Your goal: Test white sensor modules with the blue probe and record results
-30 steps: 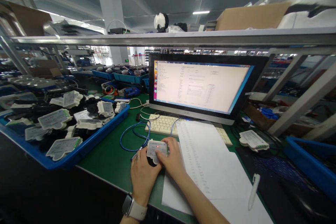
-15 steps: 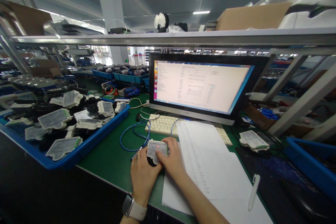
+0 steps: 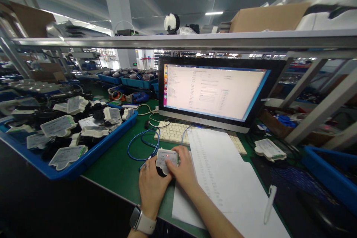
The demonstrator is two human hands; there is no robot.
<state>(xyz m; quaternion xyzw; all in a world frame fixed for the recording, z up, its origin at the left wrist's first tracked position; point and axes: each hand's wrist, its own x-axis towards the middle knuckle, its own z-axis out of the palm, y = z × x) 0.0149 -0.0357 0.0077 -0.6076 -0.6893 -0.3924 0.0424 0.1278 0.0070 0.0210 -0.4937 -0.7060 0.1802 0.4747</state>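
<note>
A small white module (image 3: pixel 167 159) with a lit red light and a green edge on its right is held between both hands over the green table. My left hand (image 3: pixel 153 184), with a ring and a watch, is wrapped round its left and lower side. My right hand (image 3: pixel 182 171) grips the right side, the thumb lying on its face. A blue cable (image 3: pixel 131 144) loops just behind my left hand. Printed sheets (image 3: pixel 212 171) lie beside and partly under my right arm. Behind the hands is a cream keyboard (image 3: pixel 170 132).
A lit monitor (image 3: pixel 212 91) stands behind the keyboard. At the left, a blue tray (image 3: pixel 111 140) holds several similar modules. Another module (image 3: pixel 270 149) lies at the right, near a blue bin (image 3: pixel 329 178). A white pen (image 3: pixel 270 203) rests on the paper. A shelf (image 3: pixel 195 40) spans above.
</note>
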